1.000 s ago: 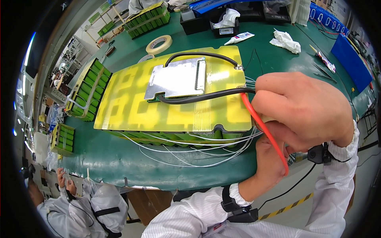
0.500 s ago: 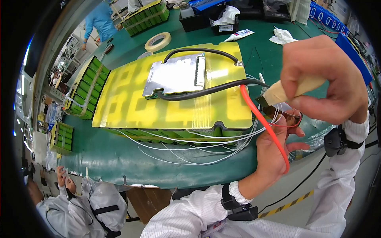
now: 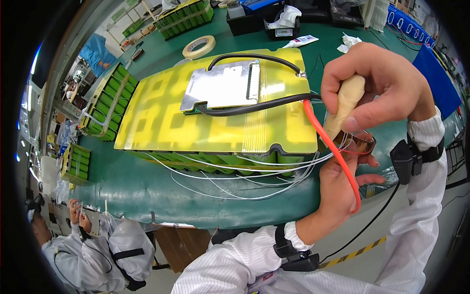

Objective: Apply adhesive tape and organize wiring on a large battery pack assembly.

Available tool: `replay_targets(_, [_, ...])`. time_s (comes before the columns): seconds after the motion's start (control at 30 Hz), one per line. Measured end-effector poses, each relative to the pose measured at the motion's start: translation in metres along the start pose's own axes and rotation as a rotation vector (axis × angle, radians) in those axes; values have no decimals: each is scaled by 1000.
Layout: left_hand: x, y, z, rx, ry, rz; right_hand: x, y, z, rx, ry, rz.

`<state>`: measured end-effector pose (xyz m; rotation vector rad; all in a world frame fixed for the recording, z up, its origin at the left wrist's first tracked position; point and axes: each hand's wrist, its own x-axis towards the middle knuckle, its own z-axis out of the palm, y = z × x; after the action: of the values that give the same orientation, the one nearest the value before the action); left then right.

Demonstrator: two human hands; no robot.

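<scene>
Noting work at the right end of the battery pack (image 3: 220,137), lying flat on the green counter (image 3: 127,169).

Right hand (image 3: 382,90): grip narrow, pinched on a cream wrapped handle (image 3: 351,93), slanted; lower end hidden. Left hand (image 3: 338,183): beneath the red lead (image 3: 340,159), fingers partly spread beside thin wires and a glossy amber-brown piece (image 3: 361,144); cannot tell what its grip holds.

Progress (judged): metal-topped circuit board (image 3: 218,87) is seated on the cover sheet (image 3: 152,98); upper black cable (image 3: 254,56) appears fixed at the far right corner. Wiring looks unfinished: white wires (image 3: 254,198) trail loose in uneven loops along the near side; joints near the hands are obscured, so their completion is unconfirmed.

Materials: cover is translucent yellow, smooth, glossy, notched at its edges, crossed by clear tape (image 3: 255,134). Cells below are green cylinders. Board plate is flat, silvery, reflective. Lower black cable (image 3: 264,107) is thick, rubbery-looking; red lead smooth, bowed. Handle reads matte, irregularly wrapped.
</scene>
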<state>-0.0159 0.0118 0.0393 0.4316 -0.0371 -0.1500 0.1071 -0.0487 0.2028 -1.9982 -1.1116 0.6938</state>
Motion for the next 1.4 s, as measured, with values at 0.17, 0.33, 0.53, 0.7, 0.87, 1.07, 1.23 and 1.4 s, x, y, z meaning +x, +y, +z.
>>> replay_targets(0.17, [0,-3,0,-12,-13,0,2,2,-3,26,-56,20])
replay_targets(0.33, [1,-2,0,-1,-10,-1,2,-2,-1,-1,-48,41])
replay_targets(0.53, [0,-2,0,4,-19,-2,1,-7,-1,-68,-54,76])
replay_targets(0.7, [0,-2,0,-14,-18,-4,1,-11,-1,-150,-63,42])
replay_targets(0.87, [0,-2,-2,-12,-15,-25,1,-5,3,-194,-30,-44])
replay_targets(1.07, [0,-1,1,-16,-8,-37,0,1,-1,-495,122,-312])
replay_targets(1.23, [2,2,3,43,-8,-77,-34,-9,-15,-500,208,-245])
replay_targets(1.4, [1,5,3,46,3,-30,-58,-13,-13,-254,320,60])
